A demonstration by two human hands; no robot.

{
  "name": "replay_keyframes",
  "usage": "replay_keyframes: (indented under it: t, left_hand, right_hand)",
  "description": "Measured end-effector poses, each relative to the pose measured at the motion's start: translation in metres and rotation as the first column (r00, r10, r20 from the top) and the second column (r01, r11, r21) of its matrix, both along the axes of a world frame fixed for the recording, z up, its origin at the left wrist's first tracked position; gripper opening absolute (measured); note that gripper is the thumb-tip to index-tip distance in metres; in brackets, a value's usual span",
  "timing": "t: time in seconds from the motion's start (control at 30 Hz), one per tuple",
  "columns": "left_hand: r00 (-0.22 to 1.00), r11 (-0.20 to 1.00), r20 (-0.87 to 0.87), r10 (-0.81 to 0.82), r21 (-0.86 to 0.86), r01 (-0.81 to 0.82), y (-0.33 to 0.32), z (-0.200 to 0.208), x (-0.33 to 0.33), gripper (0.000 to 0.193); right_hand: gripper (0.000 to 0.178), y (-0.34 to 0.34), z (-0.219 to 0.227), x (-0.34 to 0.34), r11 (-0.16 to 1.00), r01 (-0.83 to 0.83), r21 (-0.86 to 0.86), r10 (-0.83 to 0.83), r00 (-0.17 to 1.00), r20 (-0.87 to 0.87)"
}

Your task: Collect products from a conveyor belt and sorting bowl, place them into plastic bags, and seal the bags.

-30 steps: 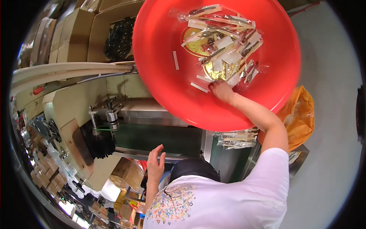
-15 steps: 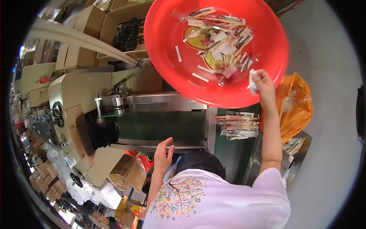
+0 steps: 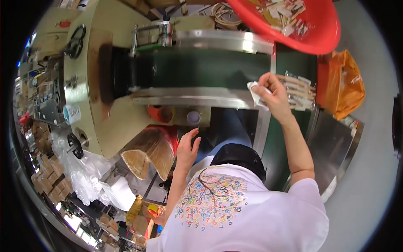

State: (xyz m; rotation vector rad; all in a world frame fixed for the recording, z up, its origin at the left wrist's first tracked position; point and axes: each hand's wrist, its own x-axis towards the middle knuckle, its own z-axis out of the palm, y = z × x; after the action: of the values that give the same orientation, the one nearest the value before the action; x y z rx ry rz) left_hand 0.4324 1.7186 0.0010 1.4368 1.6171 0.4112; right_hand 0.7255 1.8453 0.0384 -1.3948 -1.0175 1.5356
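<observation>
The white sheet [image 3: 256, 96] is pinched in our right hand [image 3: 273, 96], over the metal rail [image 3: 189, 97] by the green belt [image 3: 205, 69]. We judge it light, limp, easily torn, best held at its bunched edge. Our left hand [image 3: 187, 151] is empty, fingers loosely spread.

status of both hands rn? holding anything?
Left hand: open, holding nothing visible.
Right hand: closed, holding a thin white tissue-like piece between thumb and fingers.
</observation>
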Motion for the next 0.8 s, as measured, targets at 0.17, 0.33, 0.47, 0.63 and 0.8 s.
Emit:
replay_keyframes:
  t: [0.17,0.33,0.47,0.63,0.8]
  left_hand:
    - [0.994,0.994,0.047,-0.097,-0.052,0.100,-0.075,-0.026,-0.067,0.031]
    - [0.993,0.971,0.006,-0.119,-0.210,0.118,-0.144,-0.054,-0.118,0.032]
    - [0.996,0.945,0.094,-0.010,-0.325,0.040,-0.180,-0.079,-0.126,0.033]
    - [1.000,0.996,-0.008,0.003,0.087,-0.002,-0.126,-0.114,-0.091,0.061]
    - [0.977,0.874,-0.211,-0.021,0.470,0.120,-0.033,-0.172,-0.062,0.087]
  right_hand:
    - [0.015,-0.133,-0.046,-0.064,0.934,0.147,-0.324,-0.135,0.989,0.061]
    - [0.029,-0.226,-0.141,-0.102,0.896,0.299,-0.328,-0.326,0.945,-0.029]
    - [0.025,-0.237,-0.210,-0.158,0.913,0.376,-0.162,-0.347,0.921,0.178]
    - [0.023,-0.199,-0.263,-0.190,0.882,0.470,0.019,-0.458,0.849,0.263]
    - [0.021,-0.124,-0.264,-0.183,0.831,0.067,0.552,-0.454,0.655,0.604]
